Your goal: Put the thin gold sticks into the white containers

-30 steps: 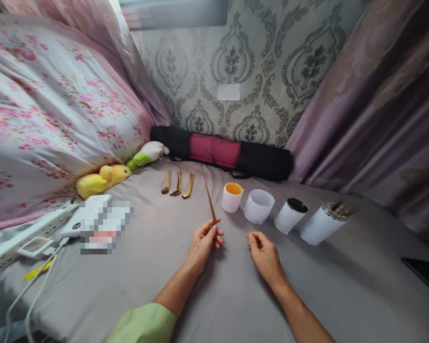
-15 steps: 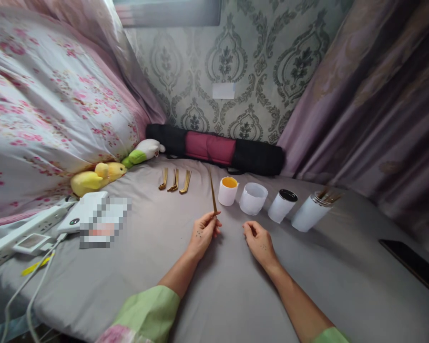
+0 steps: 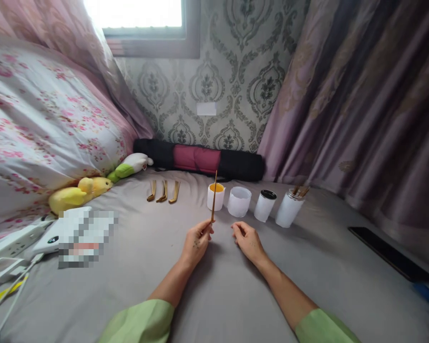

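My left hand (image 3: pixel 196 243) is closed, pinching a thin golden-brown stick (image 3: pixel 214 200) by its lower end. The stick stands nearly upright and crosses in front of the paper-wrapped cup with yellow inside (image 3: pixel 218 200). My right hand (image 3: pixel 248 240) rests to the right, fingers curled in, with nothing visible in them. Beyond it stand a translucent white cup (image 3: pixel 239 205), a white-wrapped can with a dark top (image 3: pixel 264 209) and a white-wrapped jar (image 3: pixel 288 212) holding several brown sticks (image 3: pixel 300 191). Farther left lie three small bundles of bent gold-coloured sticks (image 3: pixel 163 193).
Grey sheet (image 3: pixel 136 290) covers the surface. A black and maroon roll bag (image 3: pixel 196 159) lies along the patterned wall. Plush toys (image 3: pixel 82 193), a white device (image 3: pixel 62 228) and a power strip (image 3: pixel 16 240) are at left; a black phone-like slab (image 3: pixel 389 252) is at right.
The view has tilted up and turned slightly right, bringing the bright window in. The stick in my left hand has swung from leaning left to leaning slightly right. My right hand stays curled.
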The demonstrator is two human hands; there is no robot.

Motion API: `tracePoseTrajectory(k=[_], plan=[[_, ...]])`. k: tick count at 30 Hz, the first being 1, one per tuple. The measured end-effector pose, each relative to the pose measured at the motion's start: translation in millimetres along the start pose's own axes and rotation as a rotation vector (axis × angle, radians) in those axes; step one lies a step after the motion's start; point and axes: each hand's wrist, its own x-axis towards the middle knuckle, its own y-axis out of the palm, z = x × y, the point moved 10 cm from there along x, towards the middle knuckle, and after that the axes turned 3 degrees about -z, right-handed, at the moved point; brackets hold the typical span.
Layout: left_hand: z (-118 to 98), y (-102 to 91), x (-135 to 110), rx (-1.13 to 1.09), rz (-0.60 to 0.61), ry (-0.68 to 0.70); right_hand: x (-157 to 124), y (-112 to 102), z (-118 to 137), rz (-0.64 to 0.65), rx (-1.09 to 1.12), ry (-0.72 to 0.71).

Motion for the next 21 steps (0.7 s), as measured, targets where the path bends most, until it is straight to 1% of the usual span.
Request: tracePoseTrajectory(k=[8,12,15,17,21], plan=[[-10,7.0,-6,0.199,0.043,0.098,-1,2,-7,0.021,0.153,0.049],[-16,11.4,-9,0.297,0.063,0.18,-2,3,-2,0.031,0.225,0.036],[-22,15.4,-13,0.346,0.076,0.259,-4,4,1,0.052,0.292,0.063],[-25,20.2,-16,0.394,0.107,0.3,-6,5,4,0.068,0.339,0.087],[-29,29.5,-21,0.564,0.167,0.352,-9,6,8,0.083,0.419,0.117]])
